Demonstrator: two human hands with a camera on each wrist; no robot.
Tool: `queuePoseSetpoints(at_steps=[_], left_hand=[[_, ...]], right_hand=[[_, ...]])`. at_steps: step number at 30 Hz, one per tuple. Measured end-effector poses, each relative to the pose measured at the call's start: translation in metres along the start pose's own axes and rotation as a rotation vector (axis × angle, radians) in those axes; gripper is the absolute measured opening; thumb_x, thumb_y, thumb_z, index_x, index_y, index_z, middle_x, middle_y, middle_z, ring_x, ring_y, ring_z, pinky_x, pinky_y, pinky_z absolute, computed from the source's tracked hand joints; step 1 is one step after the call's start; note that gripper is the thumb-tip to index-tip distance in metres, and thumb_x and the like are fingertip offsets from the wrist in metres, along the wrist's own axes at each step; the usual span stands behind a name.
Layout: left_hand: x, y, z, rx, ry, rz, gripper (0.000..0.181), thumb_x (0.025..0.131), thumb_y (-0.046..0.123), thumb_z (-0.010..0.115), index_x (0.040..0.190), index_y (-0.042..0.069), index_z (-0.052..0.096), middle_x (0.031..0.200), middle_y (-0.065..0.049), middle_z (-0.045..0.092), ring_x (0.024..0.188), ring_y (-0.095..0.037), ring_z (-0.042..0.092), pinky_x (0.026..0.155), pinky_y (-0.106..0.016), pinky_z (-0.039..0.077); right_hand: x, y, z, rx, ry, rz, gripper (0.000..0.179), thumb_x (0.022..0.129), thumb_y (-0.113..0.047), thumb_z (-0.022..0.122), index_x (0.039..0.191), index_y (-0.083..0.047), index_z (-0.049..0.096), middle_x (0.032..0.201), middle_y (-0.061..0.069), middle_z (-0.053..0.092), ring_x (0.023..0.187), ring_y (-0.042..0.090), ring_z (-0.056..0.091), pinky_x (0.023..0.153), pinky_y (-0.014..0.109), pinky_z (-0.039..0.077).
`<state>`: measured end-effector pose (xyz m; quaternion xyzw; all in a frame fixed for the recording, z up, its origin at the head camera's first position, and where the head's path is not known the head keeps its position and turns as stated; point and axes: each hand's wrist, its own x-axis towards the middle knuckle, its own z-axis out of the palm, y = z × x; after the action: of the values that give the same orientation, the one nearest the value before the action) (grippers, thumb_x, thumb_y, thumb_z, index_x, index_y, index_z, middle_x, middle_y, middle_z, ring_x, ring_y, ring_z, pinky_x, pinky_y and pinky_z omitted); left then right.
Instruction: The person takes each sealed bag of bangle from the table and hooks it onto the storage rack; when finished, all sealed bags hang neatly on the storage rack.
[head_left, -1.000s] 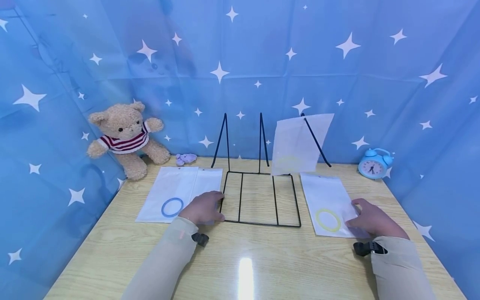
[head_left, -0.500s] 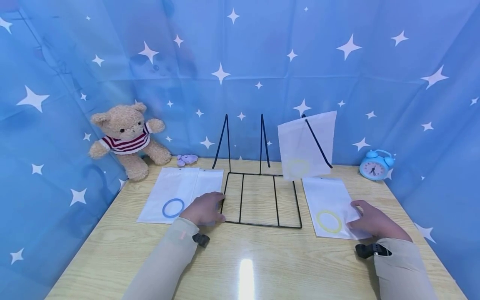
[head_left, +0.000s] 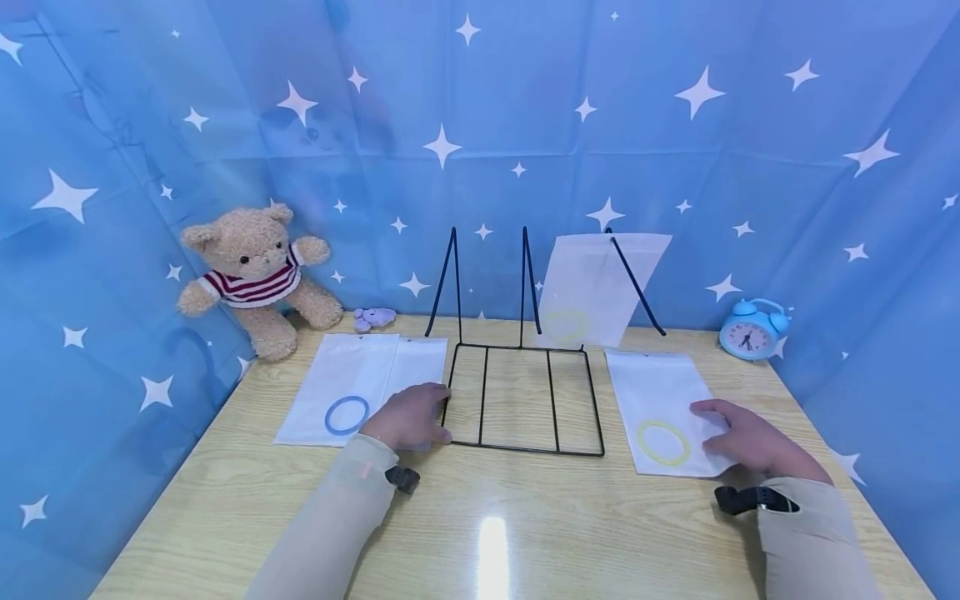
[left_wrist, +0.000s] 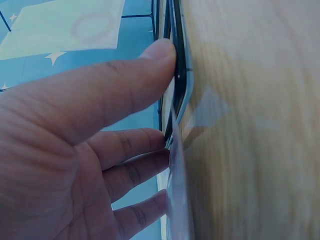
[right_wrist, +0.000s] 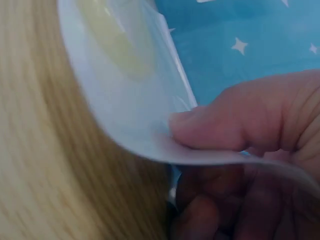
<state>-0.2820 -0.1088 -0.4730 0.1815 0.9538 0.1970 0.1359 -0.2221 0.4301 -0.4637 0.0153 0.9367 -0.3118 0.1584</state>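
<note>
My left hand rests at the near left corner of a black wire display rack. In the left wrist view its thumb and fairly straight fingertips touch the rack's thin bars. My right hand pinches the near right edge of a flat, translucent white plastic bag with a yellow ring in it. The right wrist view shows the thumb on top of the bent bag and curled fingers beneath. Another such bag, also with a yellow ring, hangs from the rack's right hook.
Two more white bags lie overlapping left of the rack, one with a blue ring. A teddy bear and a small purple toy sit behind them. A blue alarm clock stands far right. The rack's other hooks hold nothing.
The hanging bag swings on its hook, now tilted back toward the left. My right hand has shifted slightly with the pinched bag, whose edge bends. My left hand stays put.
</note>
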Motion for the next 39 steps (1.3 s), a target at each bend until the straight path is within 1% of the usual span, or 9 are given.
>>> queuePoseSetpoints(at_steps=[8, 18, 25, 29, 31, 33, 35, 36, 39], left_hand=[[0.000, 0.001, -0.001, -0.010, 0.002, 0.000, 0.079, 0.088, 0.031, 0.088, 0.155, 0.006, 0.053, 0.161, -0.014, 0.050, 0.150, -0.037, 0.045, 0.123, -0.056, 0.038], [0.002, -0.001, 0.001, 0.005, 0.000, -0.001, 0.079, 0.088, 0.031, 0.087, 0.155, 0.007, 0.053, 0.161, -0.013, 0.049, 0.150, -0.036, 0.045, 0.123, -0.055, 0.038], [0.000, 0.000, 0.000, -0.005, 0.000, -0.009, 0.079, 0.088, 0.031, 0.087, 0.155, 0.007, 0.053, 0.161, -0.013, 0.050, 0.150, -0.037, 0.045, 0.122, -0.055, 0.039], [0.000, 0.000, 0.000, -0.015, 0.000, -0.013, 0.079, 0.087, 0.030, 0.088, 0.155, 0.008, 0.053, 0.161, -0.012, 0.050, 0.150, -0.036, 0.045, 0.123, -0.055, 0.038], [0.000, 0.000, 0.000, -0.019, 0.000, -0.014, 0.079, 0.088, 0.031, 0.088, 0.155, 0.008, 0.052, 0.162, -0.012, 0.049, 0.150, -0.036, 0.045, 0.123, -0.055, 0.038], [0.000, -0.001, 0.000, -0.022, 0.000, -0.014, 0.080, 0.088, 0.031, 0.087, 0.156, 0.008, 0.052, 0.162, -0.012, 0.049, 0.150, -0.036, 0.045, 0.123, -0.054, 0.038], [-0.001, -0.001, 0.000, -0.022, 0.002, -0.012, 0.080, 0.088, 0.031, 0.088, 0.155, 0.008, 0.052, 0.162, -0.012, 0.049, 0.150, -0.036, 0.045, 0.123, -0.055, 0.038], [-0.001, -0.001, 0.000, -0.020, 0.003, -0.012, 0.080, 0.088, 0.031, 0.088, 0.155, 0.008, 0.052, 0.162, -0.012, 0.049, 0.150, -0.036, 0.045, 0.123, -0.055, 0.038], [-0.001, -0.001, 0.000, -0.018, 0.005, -0.012, 0.080, 0.088, 0.031, 0.087, 0.155, 0.008, 0.052, 0.162, -0.012, 0.049, 0.150, -0.036, 0.045, 0.123, -0.054, 0.038]], right_hand=[[0.001, -0.002, -0.004, 0.037, 0.055, 0.040, 0.064, 0.096, -0.011, 0.062, 0.157, 0.000, 0.046, 0.162, 0.044, 0.020, 0.137, 0.059, 0.032, 0.108, 0.078, 0.032], [0.000, -0.006, 0.001, 0.141, 0.315, 0.086, 0.056, 0.106, -0.011, 0.050, 0.161, -0.007, 0.041, 0.170, 0.035, 0.015, 0.153, 0.063, 0.011, 0.113, 0.083, 0.020], [0.000, -0.012, 0.001, 0.238, 0.441, 0.080, 0.053, 0.109, -0.013, 0.044, 0.162, -0.012, 0.042, 0.174, 0.025, 0.012, 0.157, 0.057, 0.011, 0.114, 0.080, 0.026], [0.000, -0.011, 0.002, 0.300, 0.527, 0.090, 0.051, 0.110, -0.017, 0.044, 0.161, -0.016, 0.044, 0.175, 0.018, 0.016, 0.153, 0.049, 0.024, 0.098, 0.054, 0.044], [0.000, -0.011, 0.002, 0.323, 0.579, 0.100, 0.050, 0.110, -0.020, 0.046, 0.160, -0.019, 0.047, 0.175, 0.016, 0.020, 0.138, 0.043, 0.042, 0.084, 0.041, 0.046], [0.001, -0.010, 0.003, 0.345, 0.631, 0.104, 0.049, 0.109, -0.021, 0.048, 0.158, -0.021, 0.050, 0.174, 0.012, 0.025, 0.117, 0.031, 0.050, 0.074, 0.031, 0.043], [0.001, -0.010, 0.003, 0.369, 0.685, 0.102, 0.048, 0.107, -0.021, 0.052, 0.156, -0.023, 0.055, 0.171, 0.011, 0.033, 0.103, 0.018, 0.051, 0.068, 0.025, 0.044], [0.002, -0.011, 0.003, 0.388, 0.711, 0.100, 0.048, 0.107, -0.020, 0.053, 0.154, -0.024, 0.057, 0.168, 0.009, 0.038, 0.092, 0.014, 0.047, 0.064, 0.024, 0.045], [0.001, -0.012, 0.001, 0.469, 0.770, 0.111, 0.046, 0.104, -0.017, 0.058, 0.149, -0.027, 0.063, 0.157, 0.003, 0.050, 0.078, 0.007, 0.048, 0.058, 0.021, 0.043]])
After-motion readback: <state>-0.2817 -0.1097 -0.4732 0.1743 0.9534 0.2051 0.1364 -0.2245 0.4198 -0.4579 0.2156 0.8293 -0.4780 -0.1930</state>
